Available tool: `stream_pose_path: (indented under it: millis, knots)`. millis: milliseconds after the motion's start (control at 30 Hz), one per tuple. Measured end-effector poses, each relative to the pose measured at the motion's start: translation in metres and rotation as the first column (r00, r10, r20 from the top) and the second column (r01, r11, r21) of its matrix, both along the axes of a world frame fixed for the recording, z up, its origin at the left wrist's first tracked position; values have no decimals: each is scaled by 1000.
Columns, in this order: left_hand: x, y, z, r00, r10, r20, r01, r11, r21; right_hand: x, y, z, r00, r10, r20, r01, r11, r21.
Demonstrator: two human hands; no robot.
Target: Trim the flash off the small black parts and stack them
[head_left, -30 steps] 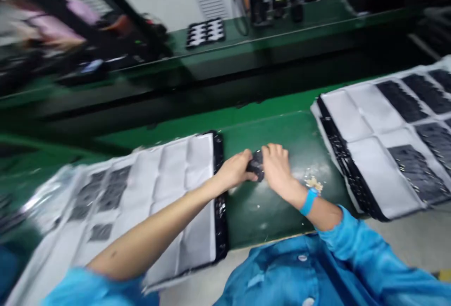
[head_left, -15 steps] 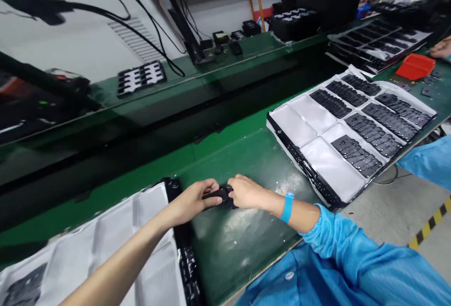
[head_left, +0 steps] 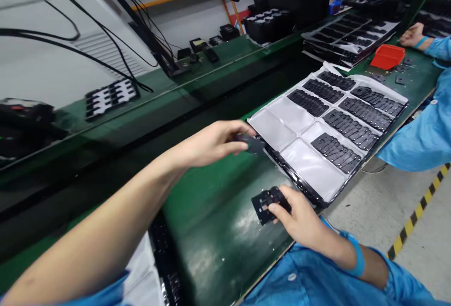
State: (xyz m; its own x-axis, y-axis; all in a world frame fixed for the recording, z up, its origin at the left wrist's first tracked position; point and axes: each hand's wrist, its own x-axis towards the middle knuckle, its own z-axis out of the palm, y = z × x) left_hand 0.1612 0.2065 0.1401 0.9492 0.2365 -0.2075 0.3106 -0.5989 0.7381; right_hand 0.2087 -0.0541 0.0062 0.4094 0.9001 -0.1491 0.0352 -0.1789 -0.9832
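Observation:
My left hand (head_left: 220,142) is closed on a thin dark plate (head_left: 254,144), raised by the near left edge of a white-lined tray (head_left: 312,167). Overlapping rows of similar black plates (head_left: 336,152) lie in several of that tray's compartments; others show bare white lining. Lower and nearer my body, my right hand (head_left: 300,214) grips a black rectangular part with cut-outs (head_left: 264,205) between thumb and fingers. It is held over the green bench (head_left: 214,221). My fingers cover part of each piece, and I cannot tell whether the right hand holds one piece or a stack.
A second white-lined tray (head_left: 143,268) is partly behind my left forearm. Beyond the filled tray stand an orange-red bin (head_left: 387,57), loose black pieces and stacked trays (head_left: 352,38). A co-worker's hand (head_left: 411,35) rests at the far right. A recessed dark channel (head_left: 141,129) runs along the bench.
My hands were together at the bench and have separated. The left has moved right and up toward the tray with a dark plate; the right moved right and nearer my body. The view has turned right.

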Motion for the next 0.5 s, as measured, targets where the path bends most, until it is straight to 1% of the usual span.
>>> stream_pose_path:
  millis: [33, 67, 100, 200, 267, 333, 367, 433, 500]
  knots:
    - [25, -4, -1, 996, -60, 60, 62, 997, -46, 2, -9, -3, 1000, 11, -27, -10, 1000, 7]
    - [51, -8, -5, 986, -122, 114, 130, 990, -61, 3, -17, -6, 999, 18, -43, -17, 1000, 8]
    - [76, -12, -9, 972, -188, 143, 196, 979, -50, 3, -23, -8, 998, 24, -52, -24, 1000, 3]
    - [145, -27, -26, 906, -406, 118, 409, 912, -8, 5, -33, -13, 998, 35, -44, -36, 999, -15]
    - [181, -39, -37, 858, -508, 75, 508, 861, 19, 8, -36, -13, 998, 56, -37, -57, 998, -16]
    - [208, -51, -47, 833, -554, 10, 552, 831, 66, 11, -37, -11, 995, 90, -40, -90, 996, -9]
    - [217, -57, -51, 829, -559, -29, 559, 825, 87, 12, -36, -9, 993, 107, -39, -108, 994, -7]
    - [229, -68, -58, 834, -543, -93, 551, 828, 107, 15, -35, -4, 991, 132, -19, -132, 991, -7]
    - [234, -76, -63, 846, -518, -125, 531, 838, 127, 16, -34, 0, 989, 150, 5, -150, 989, -8]
